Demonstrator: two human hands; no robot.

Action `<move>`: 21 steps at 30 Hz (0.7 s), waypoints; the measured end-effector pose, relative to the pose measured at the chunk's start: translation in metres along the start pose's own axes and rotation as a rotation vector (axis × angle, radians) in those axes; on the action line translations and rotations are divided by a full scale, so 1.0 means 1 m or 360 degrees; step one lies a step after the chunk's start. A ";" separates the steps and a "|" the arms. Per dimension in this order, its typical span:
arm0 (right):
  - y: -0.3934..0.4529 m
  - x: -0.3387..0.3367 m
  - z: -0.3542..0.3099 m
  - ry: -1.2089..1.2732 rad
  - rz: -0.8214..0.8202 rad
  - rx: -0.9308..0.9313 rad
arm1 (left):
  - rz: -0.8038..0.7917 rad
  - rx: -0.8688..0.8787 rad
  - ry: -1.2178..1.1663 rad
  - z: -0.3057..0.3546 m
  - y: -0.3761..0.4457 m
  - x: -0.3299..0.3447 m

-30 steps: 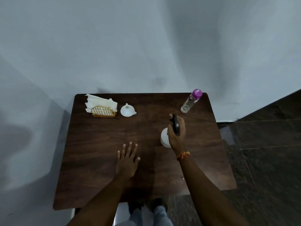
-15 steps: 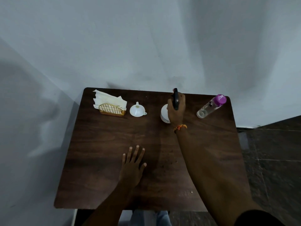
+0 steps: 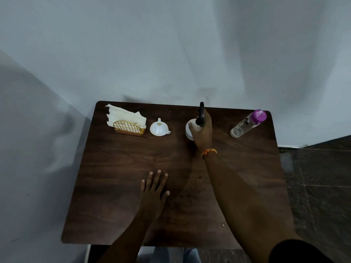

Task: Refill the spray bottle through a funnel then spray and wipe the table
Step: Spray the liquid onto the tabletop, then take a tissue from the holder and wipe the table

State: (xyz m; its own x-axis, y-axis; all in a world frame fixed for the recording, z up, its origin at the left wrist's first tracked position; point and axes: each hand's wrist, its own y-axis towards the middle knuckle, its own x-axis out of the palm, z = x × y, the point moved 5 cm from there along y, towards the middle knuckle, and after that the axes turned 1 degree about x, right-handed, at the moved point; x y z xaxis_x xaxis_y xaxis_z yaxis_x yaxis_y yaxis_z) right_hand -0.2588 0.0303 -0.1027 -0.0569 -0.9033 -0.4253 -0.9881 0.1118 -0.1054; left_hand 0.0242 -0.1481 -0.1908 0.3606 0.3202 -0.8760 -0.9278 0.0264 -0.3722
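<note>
Near the table's (image 3: 114,186) far edge, the spray bottle (image 3: 190,130) sits upright, right hand (image 3: 202,132) wrapped around it. Funnel (image 3: 158,128) just left, clear bottle (image 3: 247,124) to its right. Left hand (image 3: 152,194) lies flat, fingers spread, holding nothing.

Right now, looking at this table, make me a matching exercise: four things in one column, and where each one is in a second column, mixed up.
Things:
1. funnel
2. spray bottle
3. napkin holder
4. purple-capped bottle

Places:
A. far right corner of the table
B. far left corner
C. held by the right hand
D. just right of the napkins

Pairs: 1-D, 2-C, 3-B, 4-A
</note>
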 end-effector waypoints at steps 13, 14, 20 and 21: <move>-0.028 -0.014 0.024 -0.0245 -0.0149 0.0202 | 0.0030 -0.0015 0.0052 0.001 0.001 -0.002; -0.035 -0.018 0.025 -0.0273 -0.0156 0.0220 | 0.0024 -0.0013 0.0055 0.002 0.000 -0.003; -0.109 -0.035 0.038 -0.0490 -0.0048 0.0381 | -0.0016 -0.0020 0.0060 0.005 -0.005 -0.009; -0.123 -0.033 0.036 -0.0561 0.0002 0.0389 | -0.0024 -0.0026 0.0042 0.006 -0.006 -0.012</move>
State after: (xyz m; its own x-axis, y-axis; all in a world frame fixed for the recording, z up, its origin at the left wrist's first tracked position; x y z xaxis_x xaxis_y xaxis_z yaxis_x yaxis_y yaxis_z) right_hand -0.1304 0.0610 -0.1084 0.0360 -0.7111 -0.7022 -0.9228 0.2461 -0.2965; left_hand 0.0251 -0.1461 -0.1764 0.3774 0.2949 -0.8779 -0.9205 0.0155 -0.3905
